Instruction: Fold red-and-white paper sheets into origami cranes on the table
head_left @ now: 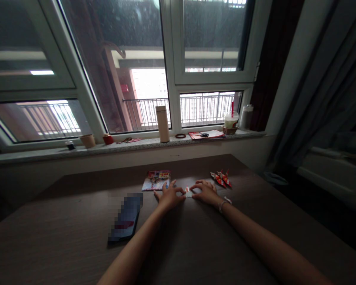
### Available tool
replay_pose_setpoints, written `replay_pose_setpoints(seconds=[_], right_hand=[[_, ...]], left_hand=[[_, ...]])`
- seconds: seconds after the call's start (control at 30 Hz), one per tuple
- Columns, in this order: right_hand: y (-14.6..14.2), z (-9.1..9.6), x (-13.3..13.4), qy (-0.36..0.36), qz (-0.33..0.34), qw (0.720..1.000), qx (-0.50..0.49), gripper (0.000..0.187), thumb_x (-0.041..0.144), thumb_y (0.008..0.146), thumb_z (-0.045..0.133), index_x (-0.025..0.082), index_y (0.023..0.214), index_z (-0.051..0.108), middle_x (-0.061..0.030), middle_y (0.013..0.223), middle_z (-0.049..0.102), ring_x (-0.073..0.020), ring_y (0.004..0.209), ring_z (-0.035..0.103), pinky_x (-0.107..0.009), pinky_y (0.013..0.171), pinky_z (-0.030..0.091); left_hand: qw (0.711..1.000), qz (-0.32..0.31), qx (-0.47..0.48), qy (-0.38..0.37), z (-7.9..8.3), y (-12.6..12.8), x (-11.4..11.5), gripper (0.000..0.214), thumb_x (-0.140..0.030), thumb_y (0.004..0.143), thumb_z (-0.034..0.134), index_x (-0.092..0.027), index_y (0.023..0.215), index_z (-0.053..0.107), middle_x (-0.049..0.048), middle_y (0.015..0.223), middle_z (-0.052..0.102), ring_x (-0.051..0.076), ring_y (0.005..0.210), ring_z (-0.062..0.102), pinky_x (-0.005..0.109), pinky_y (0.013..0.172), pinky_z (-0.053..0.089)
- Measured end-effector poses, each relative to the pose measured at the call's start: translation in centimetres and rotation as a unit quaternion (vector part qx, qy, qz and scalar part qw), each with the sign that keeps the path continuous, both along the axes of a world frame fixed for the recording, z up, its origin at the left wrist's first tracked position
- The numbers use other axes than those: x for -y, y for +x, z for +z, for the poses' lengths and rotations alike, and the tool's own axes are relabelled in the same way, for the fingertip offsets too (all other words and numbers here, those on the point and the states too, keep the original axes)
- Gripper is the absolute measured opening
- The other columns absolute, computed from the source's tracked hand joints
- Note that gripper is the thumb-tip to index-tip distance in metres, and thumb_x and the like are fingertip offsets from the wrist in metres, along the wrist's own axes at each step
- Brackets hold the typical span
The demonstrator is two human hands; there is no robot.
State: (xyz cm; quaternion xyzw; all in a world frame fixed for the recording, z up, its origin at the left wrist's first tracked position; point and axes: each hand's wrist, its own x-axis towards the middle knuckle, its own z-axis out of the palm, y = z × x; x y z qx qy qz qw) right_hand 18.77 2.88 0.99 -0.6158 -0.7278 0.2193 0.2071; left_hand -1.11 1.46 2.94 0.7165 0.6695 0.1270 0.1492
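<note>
A small piece of folded paper, white with some red, rests on the dark table between my hands. My left hand pinches its left edge between thumb and index finger, the other fingers spread out. On the opposite side my right hand grips the right edge with thumb and forefinger; a pale band circles that wrist. Beyond my right hand lie red-and-white folded paper cranes. A colourful printed packet lies flat just past my left hand.
Left of my left forearm a dark phone lies on the table. Along the windowsill stand a beige bottle, a lidded cup with a red straw, a grey bottle, and scissors on papers.
</note>
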Motion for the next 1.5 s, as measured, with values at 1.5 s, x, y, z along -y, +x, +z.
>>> replay_pose_setpoints(seconds=[1.5], right_hand=[[-0.5, -0.4, 0.8, 0.045, -0.02, 0.998, -0.026, 0.022, 0.042, 0.077, 0.067, 0.038, 0.098, 0.074, -0.0004, 0.133, 0.055, -0.0265, 0.131, 0.04, -0.05, 0.112, 0.012]], left_hand=[[0.999, 0.027, 0.018, 0.011, -0.2, 0.6, 0.4, 0.023, -0.053, 0.077, 0.065, -0.04, 0.094, 0.075, -0.0026, 0.156, 0.037, 0.043, 0.147, 0.012, 0.08, 0.104, 0.002]])
